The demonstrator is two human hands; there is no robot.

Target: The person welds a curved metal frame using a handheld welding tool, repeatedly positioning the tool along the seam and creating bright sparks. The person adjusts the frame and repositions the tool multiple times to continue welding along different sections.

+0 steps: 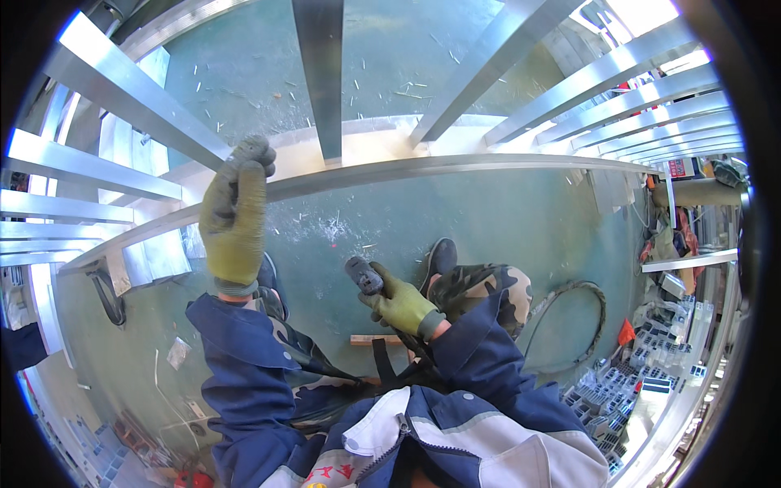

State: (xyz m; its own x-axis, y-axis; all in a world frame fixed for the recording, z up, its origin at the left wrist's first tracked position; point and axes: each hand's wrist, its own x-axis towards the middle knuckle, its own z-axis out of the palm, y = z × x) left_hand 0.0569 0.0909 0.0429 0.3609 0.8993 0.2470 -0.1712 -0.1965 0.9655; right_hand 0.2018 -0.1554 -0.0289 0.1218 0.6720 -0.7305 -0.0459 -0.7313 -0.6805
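Note:
A yellow glove with grey fingertips covers my left hand (pixel 236 213), raised at the near edge of a long silver metal rail (pixel 390 168). Its fingers are curled together beside one of the bars (pixel 150 102); whatever they may pinch is hidden. Lower and to the right, my right hand (pixel 404 304), in a similar glove, is closed round a dark grey, rounded object (pixel 364 275) that looks like the end of a hand-held power tool. Most of that object's body is hidden by the glove. It is held apart from the rail, above the floor between my feet.
Several silver bars (pixel 319 77) fan out from the rail. Beneath lies a green floor (pixel 455 207) strewn with shavings. A coiled dark hose (pixel 600 325) rests at the right, near stacked metal profiles (pixel 634 376). A small wooden piece (pixel 376 340) lies between my legs.

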